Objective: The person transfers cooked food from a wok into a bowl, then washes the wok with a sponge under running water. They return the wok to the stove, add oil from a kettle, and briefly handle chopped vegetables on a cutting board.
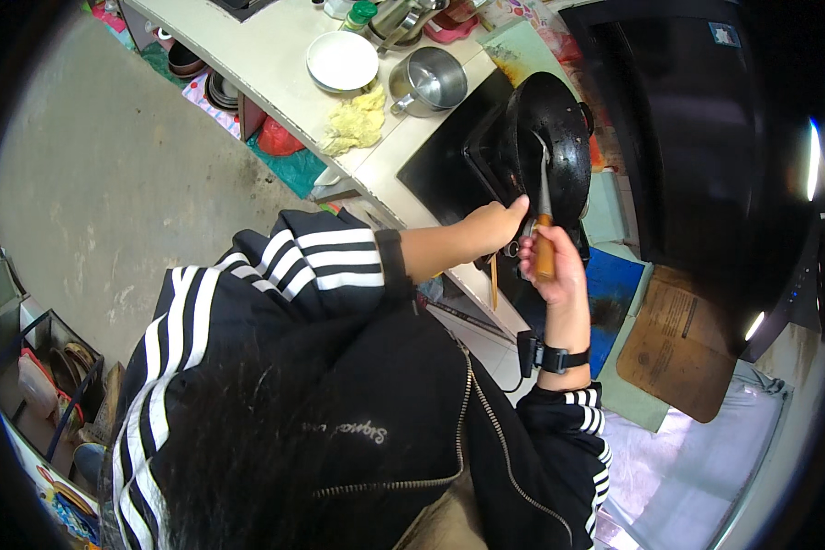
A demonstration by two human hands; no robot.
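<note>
A black wok [557,144] stands tilted over the stove. My left hand [498,225] is at its near edge, thumb against the rim; the fingers are mostly hidden behind the hand, and it appears to grip the wok there. In my right hand [557,265] is the wooden handle of a metal spatula [545,185]. The spatula's shaft reaches into the wok, its tip against the dark inner surface. Beneath the wok lies the black glass cooktop [447,158]. A thin wooden stick [494,282] shows just below my left hand.
Left of the stove, the tiled counter [282,75] holds a steel pot [428,81], a white bowl [342,60], a crumpled yellow cloth [356,120] and a green-capped jar [361,14]. A black range hood [680,137] overhangs the right. A brown board [677,344] lies nearer me.
</note>
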